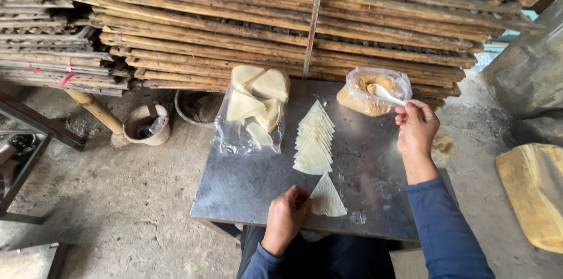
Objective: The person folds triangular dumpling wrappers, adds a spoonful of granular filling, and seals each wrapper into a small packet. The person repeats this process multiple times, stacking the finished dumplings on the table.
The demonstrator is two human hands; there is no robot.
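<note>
My left hand (287, 215) pinches a pale triangular wrapper (327, 198) lying on the near edge of the metal table (246, 188). My right hand (416, 126) holds a white plastic spoon (384, 94) whose bowl dips into an open clear bag of brown crumbly filling (363, 98) at the table's far right. A fanned row of triangular wrappers (314, 138) lies in the table's middle. To its left is a clear plastic bag with several larger pale wrapper pieces (258, 103).
Stacked bamboo racks (281, 21) rise behind the table, with a metal rod (314, 18) leaning on them. A small clay pot (145, 124) stands on the concrete floor at left. A yellowish sack (533, 194) lies at right.
</note>
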